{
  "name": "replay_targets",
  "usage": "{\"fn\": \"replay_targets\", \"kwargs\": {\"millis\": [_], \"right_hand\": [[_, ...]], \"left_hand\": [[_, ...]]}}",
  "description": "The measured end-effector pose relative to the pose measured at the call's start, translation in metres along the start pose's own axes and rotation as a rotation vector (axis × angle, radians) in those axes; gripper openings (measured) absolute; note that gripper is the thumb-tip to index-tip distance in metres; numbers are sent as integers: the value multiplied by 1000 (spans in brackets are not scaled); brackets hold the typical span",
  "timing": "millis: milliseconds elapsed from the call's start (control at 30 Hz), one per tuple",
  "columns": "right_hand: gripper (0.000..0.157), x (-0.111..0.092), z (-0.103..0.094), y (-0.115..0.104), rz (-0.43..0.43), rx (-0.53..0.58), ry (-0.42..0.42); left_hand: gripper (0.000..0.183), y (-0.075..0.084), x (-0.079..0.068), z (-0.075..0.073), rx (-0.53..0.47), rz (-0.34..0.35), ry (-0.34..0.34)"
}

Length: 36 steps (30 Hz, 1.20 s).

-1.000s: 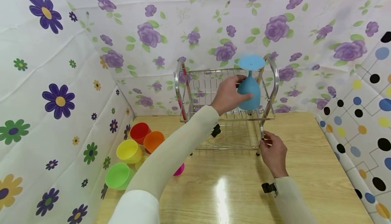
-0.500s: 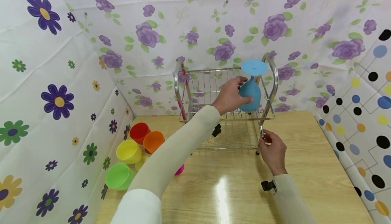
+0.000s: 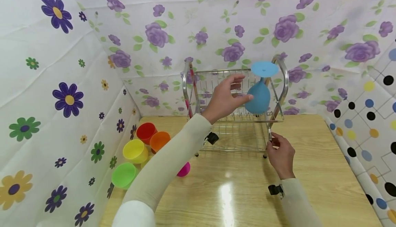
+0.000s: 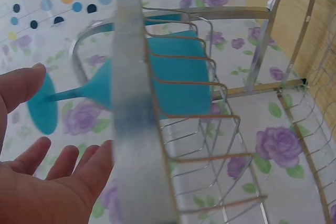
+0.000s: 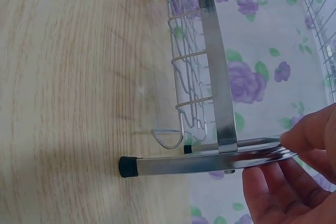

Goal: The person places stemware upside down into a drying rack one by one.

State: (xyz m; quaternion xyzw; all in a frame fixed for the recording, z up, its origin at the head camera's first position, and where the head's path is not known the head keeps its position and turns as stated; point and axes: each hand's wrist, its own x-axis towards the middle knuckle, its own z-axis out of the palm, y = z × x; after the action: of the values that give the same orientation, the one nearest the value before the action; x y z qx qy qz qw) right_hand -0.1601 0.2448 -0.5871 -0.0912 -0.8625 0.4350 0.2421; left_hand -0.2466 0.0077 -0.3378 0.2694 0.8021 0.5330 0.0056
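A blue goblet [image 3: 258, 99] stands upside down at the right end of the upper tier of the metal dish rack [image 3: 229, 121], its round foot upward. Just left of it is my left hand [image 3: 223, 98], fingers spread and the thumb tip near the bowl. In the left wrist view the goblet's bowl [image 4: 181, 77] shows behind the rack's wires, and my left fingers [image 4: 39, 156] curve loosely around empty space beside the foot. My right hand [image 3: 282, 154] grips the rack's front right leg, with thumb and fingers on the metal tube [image 5: 257, 153].
On the left of the wooden table [image 3: 247, 192] sit a red cup [image 3: 146, 132], an orange cup [image 3: 159, 141], a yellow cup [image 3: 135, 151] and a green cup [image 3: 124, 175]. A pink item [image 3: 184, 169] shows partly behind the left sleeve. Flowered cloth walls [image 3: 185, 20] stand behind and beside.
My left hand has let go of the goblet and drawn back to the left, its fingers opening. The goblet stays in the rack. My right hand keeps its grip on the leg.
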Motion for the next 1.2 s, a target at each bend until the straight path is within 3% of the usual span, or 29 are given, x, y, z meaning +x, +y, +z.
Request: {"fn": "replay_targets", "kwargs": {"millis": [300, 467, 633, 833, 1200], "right_hand": [[38, -1, 1, 3, -34, -9, 15], [40, -1, 0, 3, -39, -8, 26], [41, -2, 1, 3, -16, -11, 4], [42, -2, 3, 4, -15, -31, 0], [44, -3, 3, 8, -74, -46, 23]], "left_hand": [[64, 7, -48, -23, -95, 161, 163], [60, 8, -75, -27, -73, 185, 240], [57, 5, -103, -29, -54, 153, 334], [55, -12, -137, -28, 1, 119, 451], [59, -60, -209, -13, -23, -99, 650]]}}
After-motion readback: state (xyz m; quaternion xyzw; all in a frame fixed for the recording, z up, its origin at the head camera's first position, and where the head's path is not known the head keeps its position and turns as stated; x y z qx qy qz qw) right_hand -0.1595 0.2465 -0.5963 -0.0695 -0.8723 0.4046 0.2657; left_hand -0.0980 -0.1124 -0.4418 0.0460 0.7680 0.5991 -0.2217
